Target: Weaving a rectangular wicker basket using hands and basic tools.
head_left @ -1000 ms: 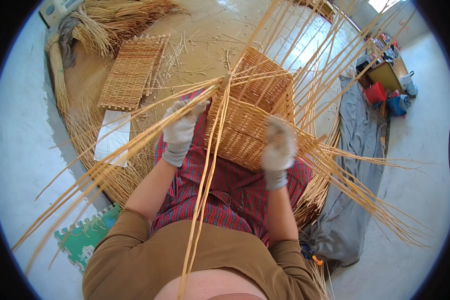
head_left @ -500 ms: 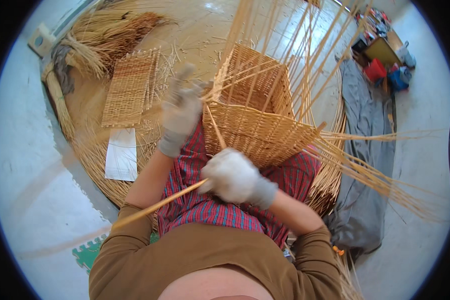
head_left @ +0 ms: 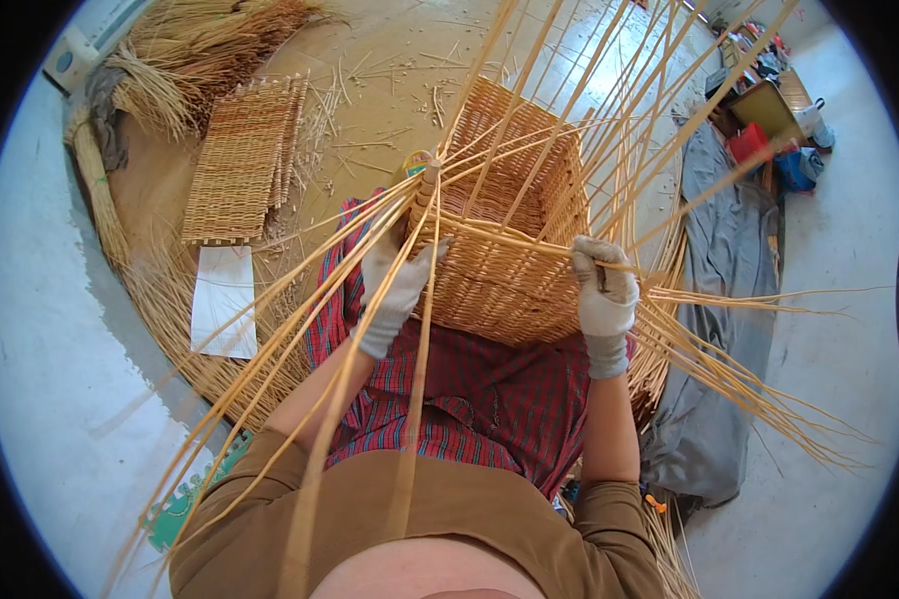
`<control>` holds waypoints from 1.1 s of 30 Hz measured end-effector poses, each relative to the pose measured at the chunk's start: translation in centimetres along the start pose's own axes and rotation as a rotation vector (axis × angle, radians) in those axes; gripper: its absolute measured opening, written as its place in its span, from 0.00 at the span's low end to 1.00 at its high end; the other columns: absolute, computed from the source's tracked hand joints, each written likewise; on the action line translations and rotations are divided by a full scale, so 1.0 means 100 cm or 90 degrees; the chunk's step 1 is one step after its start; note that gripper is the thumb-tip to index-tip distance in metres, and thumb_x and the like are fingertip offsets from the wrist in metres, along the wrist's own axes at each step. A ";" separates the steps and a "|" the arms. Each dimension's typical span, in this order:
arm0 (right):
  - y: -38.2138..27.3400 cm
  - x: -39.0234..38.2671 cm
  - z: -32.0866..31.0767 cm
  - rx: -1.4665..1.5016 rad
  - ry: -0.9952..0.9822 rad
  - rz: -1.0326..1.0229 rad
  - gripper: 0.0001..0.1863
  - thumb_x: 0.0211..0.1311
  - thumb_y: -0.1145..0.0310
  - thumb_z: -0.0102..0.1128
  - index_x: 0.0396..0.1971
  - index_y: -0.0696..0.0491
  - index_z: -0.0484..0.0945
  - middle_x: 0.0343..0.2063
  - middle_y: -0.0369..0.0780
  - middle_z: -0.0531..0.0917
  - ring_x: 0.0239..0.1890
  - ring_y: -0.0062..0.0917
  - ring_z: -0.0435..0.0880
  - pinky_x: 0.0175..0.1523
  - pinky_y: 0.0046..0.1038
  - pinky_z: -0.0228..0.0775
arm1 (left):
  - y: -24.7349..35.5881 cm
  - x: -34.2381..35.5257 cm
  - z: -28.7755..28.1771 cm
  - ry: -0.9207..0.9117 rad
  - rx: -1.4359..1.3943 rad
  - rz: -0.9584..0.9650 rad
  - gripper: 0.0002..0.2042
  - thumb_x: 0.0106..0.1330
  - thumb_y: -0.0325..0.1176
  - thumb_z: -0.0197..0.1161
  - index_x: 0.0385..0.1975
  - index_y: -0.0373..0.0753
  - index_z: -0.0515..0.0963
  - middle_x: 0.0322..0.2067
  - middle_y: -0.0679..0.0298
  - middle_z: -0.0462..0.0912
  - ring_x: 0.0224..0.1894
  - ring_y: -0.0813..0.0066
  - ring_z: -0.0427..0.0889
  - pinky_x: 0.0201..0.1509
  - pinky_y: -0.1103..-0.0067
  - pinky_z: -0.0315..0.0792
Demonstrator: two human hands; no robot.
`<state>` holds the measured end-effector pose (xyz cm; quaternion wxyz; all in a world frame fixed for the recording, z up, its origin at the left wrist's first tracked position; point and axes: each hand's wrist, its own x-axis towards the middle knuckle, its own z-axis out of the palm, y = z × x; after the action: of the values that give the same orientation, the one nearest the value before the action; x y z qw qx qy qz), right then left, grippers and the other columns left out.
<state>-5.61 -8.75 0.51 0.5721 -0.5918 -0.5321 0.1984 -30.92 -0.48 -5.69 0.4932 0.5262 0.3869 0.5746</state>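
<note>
Right hand (head_left: 604,297), white-gloved, fist closed on pale horizontal willow rod (head_left: 529,246) at near right corner of square tan wicker basket (head_left: 509,225); likely tensioning rod along rim; left hand (head_left: 398,282), also gloved, fingers spread flat against basket's left wall, pinching nothing, probably bracing it; basket tilted on lap over red plaid cloth (head_left: 469,394), mouth facing away; long loose stakes (head_left: 300,329) fan outward from rim, uncut; flat woven panel (head_left: 240,160) on tan floor mat left; grey cloth (head_left: 719,329) right.
</note>
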 end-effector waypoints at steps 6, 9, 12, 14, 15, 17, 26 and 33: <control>0.012 0.000 0.023 0.031 0.118 -0.018 0.08 0.66 0.84 0.62 0.42 0.58 0.81 0.42 0.40 0.85 0.46 0.23 0.84 0.53 0.24 0.79 | -0.008 0.037 0.008 -0.080 -0.020 -0.067 0.38 0.56 0.27 0.79 0.66 0.33 0.64 0.61 0.53 0.75 0.63 0.65 0.75 0.65 0.70 0.75; 0.010 0.000 0.028 0.013 0.136 -0.040 0.09 0.66 0.85 0.60 0.43 0.59 0.81 0.42 0.40 0.85 0.45 0.22 0.84 0.52 0.24 0.79 | -0.015 0.038 0.005 -0.075 0.051 -0.063 0.37 0.55 0.28 0.80 0.64 0.33 0.66 0.59 0.54 0.76 0.60 0.65 0.77 0.63 0.70 0.77; 0.008 -0.005 0.029 0.020 0.141 -0.042 0.10 0.67 0.86 0.58 0.44 0.59 0.81 0.42 0.40 0.85 0.44 0.21 0.83 0.50 0.24 0.79 | -0.009 0.036 0.007 -0.060 0.070 -0.067 0.37 0.54 0.29 0.80 0.63 0.33 0.67 0.58 0.54 0.76 0.60 0.65 0.78 0.63 0.70 0.77; 0.005 -0.006 0.032 0.033 0.141 -0.041 0.10 0.68 0.86 0.57 0.45 0.59 0.81 0.42 0.40 0.85 0.42 0.21 0.83 0.49 0.24 0.79 | 0.000 0.037 0.011 -0.054 0.090 -0.117 0.35 0.54 0.28 0.80 0.62 0.33 0.68 0.57 0.54 0.76 0.59 0.65 0.78 0.62 0.71 0.78; 0.004 -0.005 0.033 0.040 0.146 -0.044 0.10 0.69 0.86 0.56 0.44 0.59 0.80 0.42 0.40 0.85 0.41 0.21 0.83 0.49 0.25 0.79 | 0.006 0.040 0.014 -0.054 0.151 -0.157 0.36 0.54 0.28 0.79 0.61 0.32 0.67 0.57 0.54 0.76 0.59 0.65 0.78 0.62 0.70 0.78; -0.005 -0.010 0.037 0.048 0.146 -0.043 0.09 0.69 0.85 0.55 0.43 0.59 0.80 0.42 0.40 0.85 0.40 0.21 0.82 0.49 0.26 0.79 | 0.002 0.035 0.011 -0.064 -0.017 -0.159 0.36 0.54 0.28 0.79 0.62 0.31 0.66 0.57 0.53 0.76 0.60 0.64 0.76 0.64 0.68 0.75; -0.071 -0.074 0.068 -0.007 0.024 -0.098 0.04 0.68 0.71 0.62 0.36 0.54 0.82 0.35 0.45 0.88 0.40 0.35 0.90 0.44 0.33 0.82 | 0.007 0.038 -0.001 -0.100 0.354 -0.061 0.27 0.56 0.34 0.79 0.54 0.34 0.76 0.45 0.59 0.84 0.46 0.69 0.83 0.50 0.72 0.78; -0.084 0.146 0.116 -0.217 0.000 -0.234 0.13 0.68 0.69 0.61 0.50 0.50 0.82 0.45 0.45 0.83 0.39 0.38 0.88 0.47 0.35 0.79 | 0.006 0.043 0.020 0.030 -0.018 -0.151 0.32 0.55 0.25 0.78 0.61 0.35 0.71 0.52 0.60 0.82 0.51 0.72 0.81 0.58 0.75 0.77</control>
<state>-13.58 7.37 10.31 0.4906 -0.5730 -0.6565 -0.0012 -28.89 3.44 -3.83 0.5558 0.4562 0.4495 0.5300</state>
